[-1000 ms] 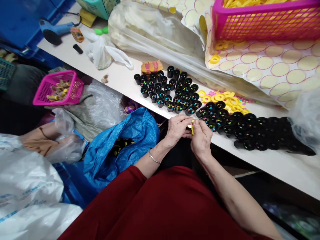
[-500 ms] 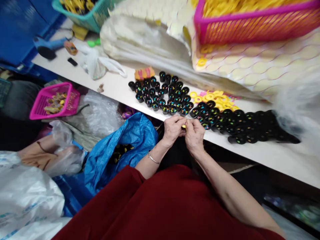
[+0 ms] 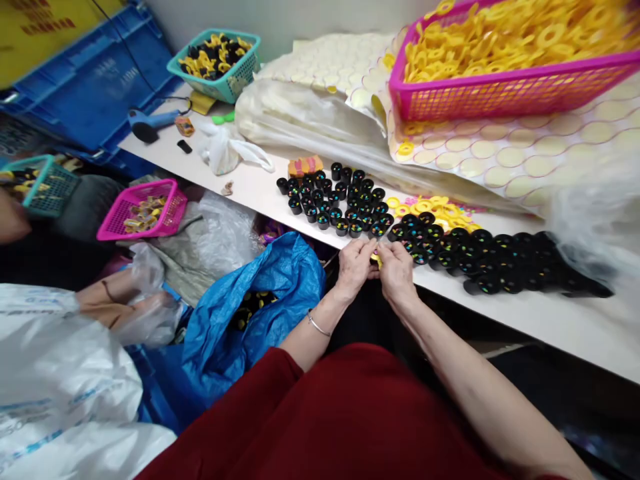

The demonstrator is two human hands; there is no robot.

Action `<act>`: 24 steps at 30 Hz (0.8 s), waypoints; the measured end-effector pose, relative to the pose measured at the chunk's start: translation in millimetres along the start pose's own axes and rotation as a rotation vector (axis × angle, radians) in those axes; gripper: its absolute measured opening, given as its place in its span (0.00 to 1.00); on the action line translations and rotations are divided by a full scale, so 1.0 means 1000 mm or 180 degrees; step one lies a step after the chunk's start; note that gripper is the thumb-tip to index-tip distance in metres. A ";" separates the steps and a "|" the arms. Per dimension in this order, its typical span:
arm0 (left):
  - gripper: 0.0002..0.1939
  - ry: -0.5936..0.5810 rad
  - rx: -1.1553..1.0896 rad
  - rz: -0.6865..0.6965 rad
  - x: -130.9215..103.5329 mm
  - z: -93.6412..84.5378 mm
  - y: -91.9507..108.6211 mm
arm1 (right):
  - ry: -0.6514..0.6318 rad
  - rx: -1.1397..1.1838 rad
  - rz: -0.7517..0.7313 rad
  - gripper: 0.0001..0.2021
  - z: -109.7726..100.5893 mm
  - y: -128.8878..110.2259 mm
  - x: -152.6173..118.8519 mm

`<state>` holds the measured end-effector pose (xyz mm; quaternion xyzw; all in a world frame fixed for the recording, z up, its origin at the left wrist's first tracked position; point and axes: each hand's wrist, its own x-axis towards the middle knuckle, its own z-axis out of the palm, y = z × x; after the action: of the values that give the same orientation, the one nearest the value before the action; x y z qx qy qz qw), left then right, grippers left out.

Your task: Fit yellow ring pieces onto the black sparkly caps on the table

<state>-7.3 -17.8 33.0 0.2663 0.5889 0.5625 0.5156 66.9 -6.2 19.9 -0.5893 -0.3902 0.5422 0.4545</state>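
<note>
My left hand (image 3: 354, 268) and my right hand (image 3: 397, 272) meet at the table's front edge. Both have their fingers pinched on a small yellow piece (image 3: 376, 257), mostly hidden by the fingertips; its exact shape cannot be made out. Just beyond the hands stand many small black cups (image 3: 356, 228) with bright coloured bits inside. To the right the black cups (image 3: 480, 257) continue in a dense group. Behind them lies a loose pile of yellow rings (image 3: 443, 212), with some pink bits around it.
A pink basket (image 3: 480, 100) heaped with yellow rings stands at the back right. A teal basket (image 3: 235, 79), a blue hair dryer (image 3: 150, 123) and a white plastic bag (image 3: 225, 152) are farther left. Below the table edge hangs a blue sack (image 3: 210, 353). A co-worker's arm (image 3: 13, 217) shows at far left.
The camera view has tilted up and left, so the scene sits lower and further right. Both hands stay together on the yellow piece, which shows slightly more now.
</note>
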 end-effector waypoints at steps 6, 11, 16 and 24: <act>0.16 0.0000 0.0687 0.0604 0.017 -0.001 -0.004 | 0.0228 -0.0326 -0.0475 0.16 0.002 -0.007 0.006; 0.20 0.0032 0.0554 0.0494 0.019 -0.006 -0.009 | 0.0146 -0.0215 -0.0161 0.16 0.005 -0.013 0.004; 0.20 -0.1225 0.0320 0.0715 0.002 -0.025 0.001 | -0.0152 0.0277 0.0087 0.17 -0.008 -0.024 -0.015; 0.17 -0.1384 0.0690 0.1580 -0.039 -0.016 0.008 | -0.0971 0.0913 0.0153 0.18 -0.071 -0.037 -0.061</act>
<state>-11.0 -57.0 49.5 0.5682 0.4388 0.5351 0.4453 132.5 -61.8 72.3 -0.4387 -0.3592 0.6858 0.4563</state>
